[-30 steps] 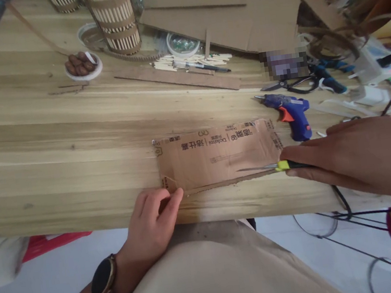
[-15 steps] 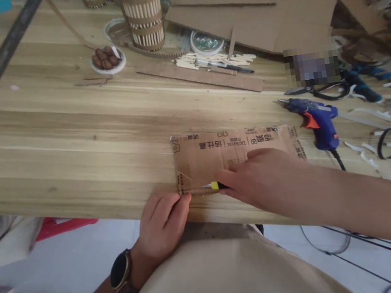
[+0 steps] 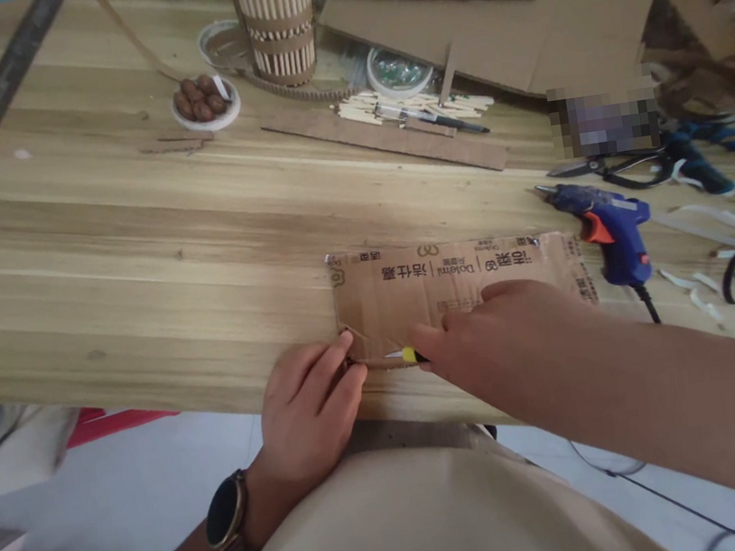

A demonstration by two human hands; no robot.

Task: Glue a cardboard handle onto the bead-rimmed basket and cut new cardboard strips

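Note:
A flat piece of brown printed cardboard [image 3: 372, 307] lies near the table's front edge. My right hand [image 3: 485, 332] is wrapped around a utility knife [image 3: 410, 355] with a yellow collar. Its blade points left and lies along the cardboard's near edge, by a narrow strip there. At the near left corner, my left hand [image 3: 310, 402] grips the cardboard between fingertips and thumb; the undersides of those fingers are hidden. Part of the cardboard's right side is covered by my right hand.
To the right lies a blue glue gun [image 3: 618, 231], with scissors [image 3: 599, 168] behind it and white scraps around. Farther back are a bowl of brown nuts [image 3: 203, 102], a stick-and-cardboard basket [image 3: 277, 24], pale sticks [image 3: 413, 109], a cardboard strip [image 3: 382, 141] and large cardboard sheets [image 3: 475, 23].
A fingertip of my left hand has moved up onto the cardboard's corner, while the thumb stays at its edge. The knife remains by the near edge. The whole view has shifted slightly.

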